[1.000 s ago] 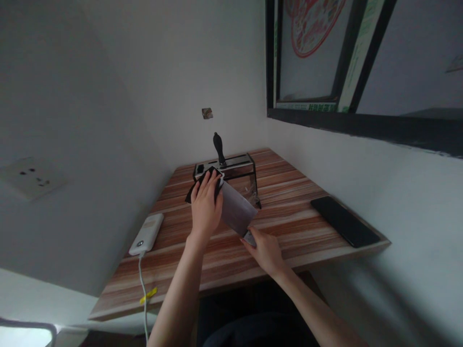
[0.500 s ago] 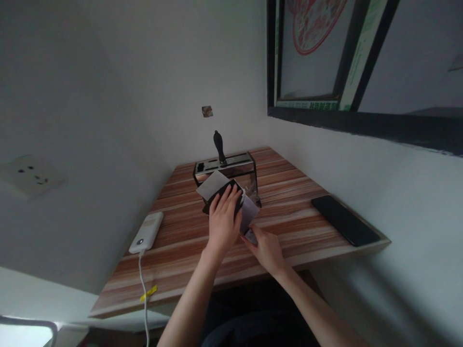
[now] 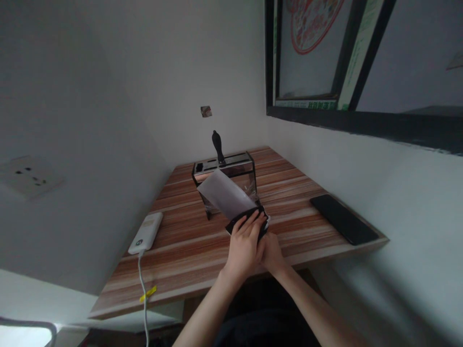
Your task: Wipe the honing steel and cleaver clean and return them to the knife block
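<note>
A kitchen knife with a broad, pale metal blade (image 3: 227,193) points up and left over the table. My right hand (image 3: 273,253) is closed around its handle end, which is mostly hidden behind my left hand. My left hand (image 3: 246,241) presses a folded black cloth (image 3: 237,224) with a whitish edge onto the blade close to the handle, fingers together over it. Just behind the blade stands a metal-topped knife block (image 3: 237,160) with clear sides. A black-handled tool (image 3: 217,143) stands upright in one of its slots.
On the wood-grain table (image 3: 188,236), a white power bank (image 3: 146,232) with a cable (image 3: 142,274) lies at left. A black phone (image 3: 342,218) rests along the right edge, by the wall. Yellow tape (image 3: 148,293) is on the front edge. A dark-framed window (image 3: 307,58) is at upper right.
My left hand and the black cloth have slid down and right along the blade toward the handle, uncovering most of the blade. My right hand stays at the handle.
</note>
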Available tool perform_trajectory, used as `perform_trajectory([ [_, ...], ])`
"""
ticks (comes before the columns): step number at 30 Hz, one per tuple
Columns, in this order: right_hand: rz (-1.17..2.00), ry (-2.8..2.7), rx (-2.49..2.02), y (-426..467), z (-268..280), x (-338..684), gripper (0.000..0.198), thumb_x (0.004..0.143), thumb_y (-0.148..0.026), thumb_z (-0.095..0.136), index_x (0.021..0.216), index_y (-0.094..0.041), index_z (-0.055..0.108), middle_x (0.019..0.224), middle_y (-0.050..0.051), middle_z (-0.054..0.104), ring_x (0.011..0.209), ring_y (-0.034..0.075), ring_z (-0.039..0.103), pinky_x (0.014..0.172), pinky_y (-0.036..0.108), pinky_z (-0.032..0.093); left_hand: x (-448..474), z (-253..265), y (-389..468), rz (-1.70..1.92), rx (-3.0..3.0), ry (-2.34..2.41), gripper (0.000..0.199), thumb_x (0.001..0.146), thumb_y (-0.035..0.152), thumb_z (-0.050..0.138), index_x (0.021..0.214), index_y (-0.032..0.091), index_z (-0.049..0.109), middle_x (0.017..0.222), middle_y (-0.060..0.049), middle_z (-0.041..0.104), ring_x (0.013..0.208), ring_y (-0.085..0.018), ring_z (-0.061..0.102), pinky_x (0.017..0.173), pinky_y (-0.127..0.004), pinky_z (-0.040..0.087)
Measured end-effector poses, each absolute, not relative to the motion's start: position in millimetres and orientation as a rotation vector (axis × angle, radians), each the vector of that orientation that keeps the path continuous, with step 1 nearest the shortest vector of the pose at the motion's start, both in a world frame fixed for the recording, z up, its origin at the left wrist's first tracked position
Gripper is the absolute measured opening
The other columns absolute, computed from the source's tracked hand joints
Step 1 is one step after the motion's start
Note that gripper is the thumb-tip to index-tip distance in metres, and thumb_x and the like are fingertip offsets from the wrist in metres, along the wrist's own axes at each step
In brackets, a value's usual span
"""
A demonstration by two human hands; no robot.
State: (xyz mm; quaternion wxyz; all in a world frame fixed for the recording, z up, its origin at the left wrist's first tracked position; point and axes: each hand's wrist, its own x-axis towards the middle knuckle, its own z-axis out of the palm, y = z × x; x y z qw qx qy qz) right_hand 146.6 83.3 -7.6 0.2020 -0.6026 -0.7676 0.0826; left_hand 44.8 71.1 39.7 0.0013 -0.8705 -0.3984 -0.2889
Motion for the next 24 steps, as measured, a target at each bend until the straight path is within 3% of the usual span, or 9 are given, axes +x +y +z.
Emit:
perform_trajectory([
  [7,0.368,-2.132,-1.631,81.5,-3.6,148.0,0.02,0.081,-0.014,0.051,0.077,-0.013,0.071,0.08,0.013,0.074,0.08,0.024,0.07,0.068,0.026,0.048,43.5,41.1,70.8,-0.901,-2.733,-1.25,0.051,0.084,0.009,0.046,0.134,0.016,0.041,0.139,-0.005,0.049,0.135,-0.016,0.035,0.112,-0.038,0.028],
  [16,0.305,-2.084,-1.664,81.0,-1.9,145.5,0.02,0.085,-0.014,0.047,0.09,-0.013,0.066,0.086,0.014,0.073,0.08,0.023,0.07,0.066,0.026,0.047,40.7,51.4,79.8,-0.917,-2.61,-1.299,0.045,0.088,0.012,0.042,0.133,0.017,0.043,0.141,-0.007,0.048,0.136,-0.017,0.034,0.111,-0.039,0.027],
  [20,0.316,-2.023,-1.579,77.4,4.0,144.7,0.019,0.088,-0.024,0.05,0.102,-0.016,0.06,0.09,0.01,0.073,0.083,0.022,0.07,0.068,0.025,0.045,29.2,61.8,90.3,-0.934,-2.506,-1.338,0.044,0.09,0.013,0.04,0.133,0.018,0.042,0.142,-0.007,0.046,0.136,-0.018,0.035,0.111,-0.039,0.027],
  [24,0.248,-2.015,-1.588,75.8,5.0,143.6,0.02,0.089,-0.033,0.051,0.099,-0.018,0.06,0.083,0.007,0.073,0.077,0.022,0.07,0.063,0.025,0.043,14.4,74.3,102.8,-0.956,-2.405,-1.373,0.045,0.091,0.014,0.039,0.136,0.019,0.039,0.143,-0.007,0.044,0.136,-0.017,0.033,0.111,-0.04,0.025],
])
